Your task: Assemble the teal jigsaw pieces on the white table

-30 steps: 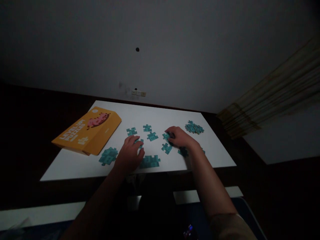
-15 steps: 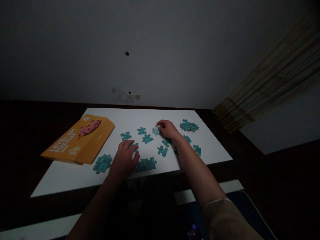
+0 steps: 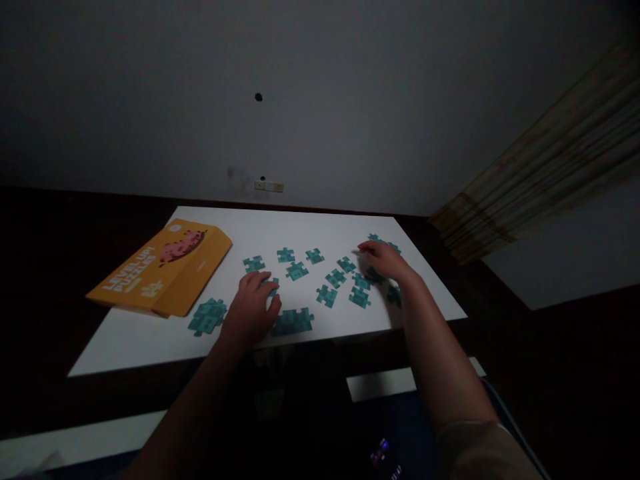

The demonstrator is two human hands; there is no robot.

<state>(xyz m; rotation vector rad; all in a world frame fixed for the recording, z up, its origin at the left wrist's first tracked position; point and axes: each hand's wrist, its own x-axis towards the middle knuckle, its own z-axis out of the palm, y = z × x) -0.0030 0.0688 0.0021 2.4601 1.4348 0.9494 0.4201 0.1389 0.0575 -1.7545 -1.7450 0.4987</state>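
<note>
My left hand [image 3: 251, 308] rests low over the table with its fingers apart. Under its fingertips a teal jigsaw piece [image 3: 273, 288] partly shows, and a block of joined teal pieces [image 3: 295, 321] lies beside the thumb. My right hand [image 3: 384, 260] hovers in front of the pile of pieces [image 3: 394, 247], partly hiding it, with loosely bent fingers and no piece visible in them. Between the hands several loose teal pieces lie apart, among them one jigsaw piece [image 3: 315, 255] near the middle and another jigsaw piece [image 3: 327, 296] closer to me.
An orange puzzle box [image 3: 165, 270] lies on the left of the white table [image 3: 280, 227]. Next to my left wrist sits a cluster of teal pieces [image 3: 207, 316]. A wall [image 3: 340, 133] stands behind the table, and a curtain [image 3: 505, 180] hangs at the right.
My right hand has let go of a jigsaw piece near the middle and moved right to the pile. My left hand stays nearly in place. The view has shifted slightly.
</note>
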